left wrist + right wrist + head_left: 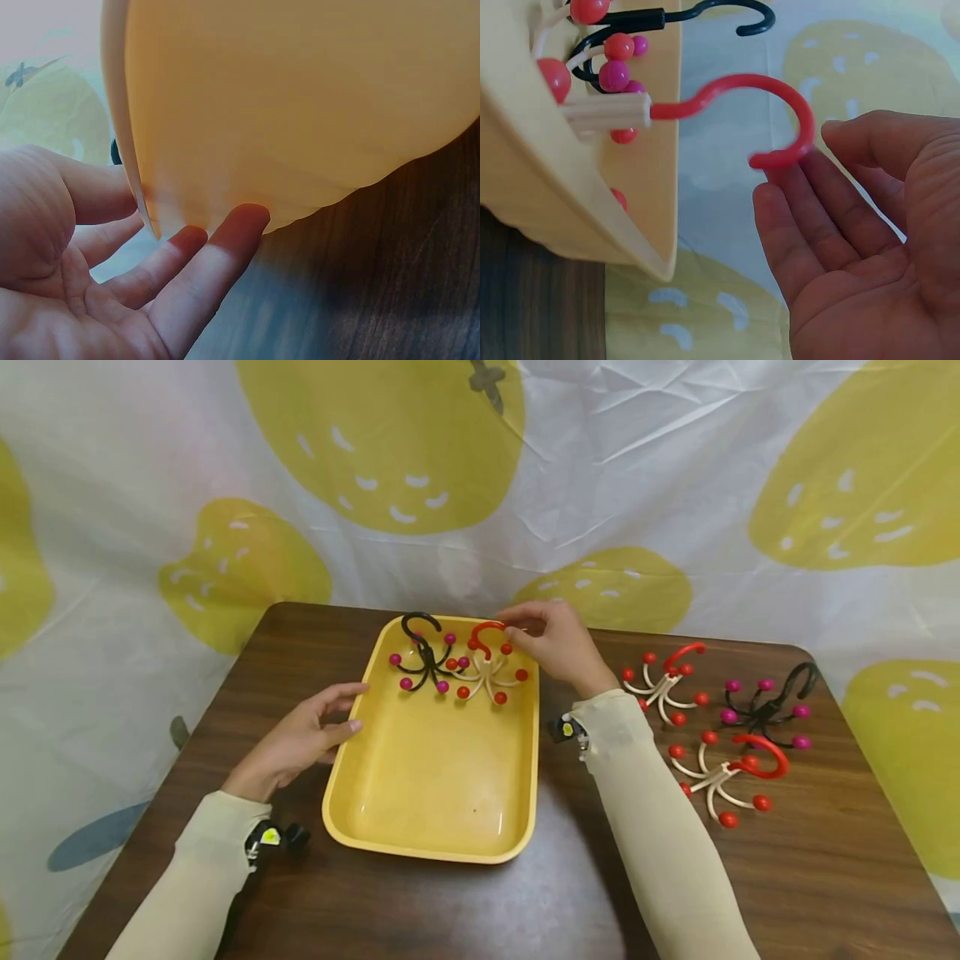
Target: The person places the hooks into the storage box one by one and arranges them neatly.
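Observation:
My left hand [300, 739] pinches the side of a yellow plastic tray [431, 856], thumb at the rim and fingertips against the outer wall. At the tray's far end, a white hanging hook with red ball tips [486, 672] leans beside a black hanging hook with magenta ball tips [428, 660]. My right hand [558, 639] is over the far right corner. In the right wrist view, its fingertips [769, 199] are right at the white hanger's curved red hook [802, 112], and its thumb stands slightly apart from it.
To the tray's right lie two more white-and-red hanging hooks [663, 689] and another black-and-magenta one [765, 714] on the dark wooden table [480, 910]. A fruit-patterned cloth [585, 468] hangs right behind the table's far edge.

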`<action>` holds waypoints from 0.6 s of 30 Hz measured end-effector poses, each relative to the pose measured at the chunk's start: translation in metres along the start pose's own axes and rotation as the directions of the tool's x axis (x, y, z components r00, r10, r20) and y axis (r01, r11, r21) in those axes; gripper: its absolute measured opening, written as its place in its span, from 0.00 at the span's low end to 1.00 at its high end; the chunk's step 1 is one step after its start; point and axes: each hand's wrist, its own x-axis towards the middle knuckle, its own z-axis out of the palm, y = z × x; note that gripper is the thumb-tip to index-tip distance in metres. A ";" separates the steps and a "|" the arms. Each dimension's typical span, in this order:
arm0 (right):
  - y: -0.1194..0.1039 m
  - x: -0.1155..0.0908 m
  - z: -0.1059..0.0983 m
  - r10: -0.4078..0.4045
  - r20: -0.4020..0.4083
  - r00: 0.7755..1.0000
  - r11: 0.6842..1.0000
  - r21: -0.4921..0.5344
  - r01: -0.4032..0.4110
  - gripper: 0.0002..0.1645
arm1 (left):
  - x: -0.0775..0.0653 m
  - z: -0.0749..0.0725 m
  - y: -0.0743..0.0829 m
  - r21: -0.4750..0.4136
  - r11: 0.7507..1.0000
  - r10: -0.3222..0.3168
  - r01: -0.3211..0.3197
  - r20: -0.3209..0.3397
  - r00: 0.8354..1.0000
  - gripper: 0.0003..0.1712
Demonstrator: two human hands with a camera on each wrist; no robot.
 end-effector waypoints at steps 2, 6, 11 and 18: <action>-0.001 -0.002 -0.003 0.007 0.000 1.000 1.000 -0.004 -0.007 0.16 | 0.000 -0.001 0.000 0.000 1.000 0.000 0.000 0.000 1.000 0.36; -0.003 -0.008 -0.010 0.004 -0.014 1.000 1.000 0.013 -0.004 0.16 | 0.001 -0.003 0.000 -0.001 1.000 0.009 -0.009 -0.001 1.000 0.35; -0.005 -0.019 -0.021 0.004 -0.018 1.000 1.000 0.024 -0.004 0.17 | 0.001 -0.003 -0.003 -0.004 1.000 -0.009 0.009 -0.004 1.000 0.35; -0.011 -0.039 -0.041 0.036 -0.078 0.996 0.999 0.011 -0.035 0.18 | 0.001 -0.003 -0.003 -0.019 1.000 -0.003 0.003 -0.002 1.000 0.35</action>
